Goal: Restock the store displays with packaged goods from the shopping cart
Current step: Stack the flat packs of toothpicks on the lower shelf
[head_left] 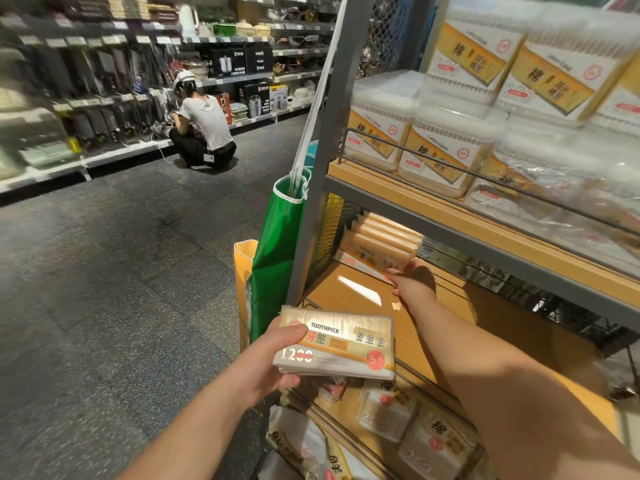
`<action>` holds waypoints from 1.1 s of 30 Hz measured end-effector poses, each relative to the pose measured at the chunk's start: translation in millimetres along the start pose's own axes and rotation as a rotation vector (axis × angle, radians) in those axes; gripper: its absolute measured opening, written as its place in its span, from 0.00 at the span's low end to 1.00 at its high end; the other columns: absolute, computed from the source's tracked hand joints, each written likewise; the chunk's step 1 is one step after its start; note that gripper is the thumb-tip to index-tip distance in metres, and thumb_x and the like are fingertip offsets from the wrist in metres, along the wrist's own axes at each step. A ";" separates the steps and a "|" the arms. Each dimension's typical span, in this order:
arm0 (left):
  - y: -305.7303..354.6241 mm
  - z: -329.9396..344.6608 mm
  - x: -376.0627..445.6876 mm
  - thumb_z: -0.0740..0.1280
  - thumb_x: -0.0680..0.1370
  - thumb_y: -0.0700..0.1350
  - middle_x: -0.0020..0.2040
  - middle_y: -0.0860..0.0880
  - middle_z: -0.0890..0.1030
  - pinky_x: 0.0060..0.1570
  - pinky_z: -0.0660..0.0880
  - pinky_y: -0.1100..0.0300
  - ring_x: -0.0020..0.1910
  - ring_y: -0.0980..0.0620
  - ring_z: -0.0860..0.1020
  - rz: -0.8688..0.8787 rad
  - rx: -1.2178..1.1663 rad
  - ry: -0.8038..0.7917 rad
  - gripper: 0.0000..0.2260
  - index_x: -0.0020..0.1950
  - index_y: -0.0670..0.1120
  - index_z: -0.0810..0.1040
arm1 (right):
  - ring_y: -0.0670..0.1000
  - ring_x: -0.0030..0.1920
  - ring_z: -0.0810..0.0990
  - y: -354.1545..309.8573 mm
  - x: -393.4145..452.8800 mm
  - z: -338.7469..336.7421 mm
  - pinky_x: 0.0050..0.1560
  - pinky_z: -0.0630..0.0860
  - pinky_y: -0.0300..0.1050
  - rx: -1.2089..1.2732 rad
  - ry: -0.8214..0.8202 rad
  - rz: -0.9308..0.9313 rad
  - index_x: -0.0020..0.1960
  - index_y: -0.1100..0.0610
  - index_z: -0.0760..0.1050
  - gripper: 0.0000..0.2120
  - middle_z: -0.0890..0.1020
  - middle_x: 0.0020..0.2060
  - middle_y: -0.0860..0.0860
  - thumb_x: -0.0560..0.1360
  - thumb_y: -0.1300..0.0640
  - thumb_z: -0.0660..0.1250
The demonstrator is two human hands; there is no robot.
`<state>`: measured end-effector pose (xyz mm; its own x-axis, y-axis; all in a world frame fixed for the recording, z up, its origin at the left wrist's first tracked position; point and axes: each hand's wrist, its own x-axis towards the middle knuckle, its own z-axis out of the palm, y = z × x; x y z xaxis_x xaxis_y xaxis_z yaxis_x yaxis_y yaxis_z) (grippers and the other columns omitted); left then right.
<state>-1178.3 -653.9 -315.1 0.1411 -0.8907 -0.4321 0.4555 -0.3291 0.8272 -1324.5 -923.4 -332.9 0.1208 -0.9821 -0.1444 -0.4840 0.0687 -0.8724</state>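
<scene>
a: left hand (277, 358)?
b: grips a stack of toothpick packs (341, 344), thumb on top, fingers curled under. held in front of the middle shelf (450, 327), clear of the board.
a: right hand (410, 277)?
b: reaches deep into that shelf, fingers pinching the near end of the shelved packs (384, 242) stacked at the back left.
a: around it?
b: cotton swab boxes (450, 147) on the shelf above, more packs (429, 434) below. green bag (277, 251) hangs off the rack post. a person (202, 123) crouches at the far shelving.
</scene>
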 end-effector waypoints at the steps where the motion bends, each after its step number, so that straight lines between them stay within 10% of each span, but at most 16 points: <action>1: 0.1 0.1 0.0 0.76 0.56 0.57 0.43 0.47 0.84 0.29 0.76 0.64 0.36 0.53 0.80 0.005 -0.004 0.002 0.34 0.59 0.46 0.74 | 0.51 0.47 0.81 0.7 1.9 0.8 0.41 0.80 0.41 0.004 0.015 0.015 0.61 0.54 0.74 0.18 0.81 0.53 0.53 0.74 0.56 0.74; 8: 0.6 2.8 0.9 0.70 0.65 0.55 0.42 0.51 0.85 0.33 0.74 0.63 0.36 0.56 0.81 0.028 -0.029 0.026 0.23 0.58 0.49 0.75 | 0.51 0.42 0.77 -6.4 -36.0 -17.8 0.37 0.73 0.43 0.201 0.047 0.178 0.58 0.53 0.71 0.18 0.78 0.46 0.53 0.74 0.50 0.73; 15: 2.6 5.7 10.6 0.70 0.66 0.55 0.46 0.49 0.85 0.35 0.75 0.60 0.40 0.53 0.82 0.023 -0.057 0.053 0.25 0.61 0.49 0.74 | 0.53 0.48 0.84 -35.2 -120.8 -56.1 0.49 0.81 0.52 0.151 -0.642 -0.034 0.55 0.57 0.77 0.16 0.84 0.47 0.53 0.76 0.46 0.67; 22: 5.7 8.2 10.0 0.75 0.68 0.56 0.42 0.49 0.85 0.31 0.76 0.63 0.36 0.54 0.82 0.046 -0.062 0.061 0.24 0.60 0.49 0.74 | 0.52 0.48 0.86 -39.3 -143.7 -55.7 0.45 0.83 0.44 0.080 -0.602 -0.028 0.60 0.60 0.73 0.17 0.85 0.51 0.56 0.74 0.59 0.73; 33: 2.8 5.6 11.1 0.62 0.78 0.62 0.38 0.49 0.84 0.40 0.74 0.58 0.41 0.51 0.79 0.015 -0.160 0.237 0.20 0.58 0.47 0.77 | 0.47 0.41 0.86 -44.1 -151.0 -45.2 0.33 0.79 0.39 -0.160 -0.409 -0.178 0.53 0.54 0.76 0.08 0.85 0.44 0.51 0.77 0.53 0.70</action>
<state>-1180.4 -666.5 -315.5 0.3419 -0.7910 -0.5074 0.5820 -0.2458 0.7752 -1360.5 -786.0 -251.5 0.5297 -0.8245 -0.1989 -0.5481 -0.1539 -0.8221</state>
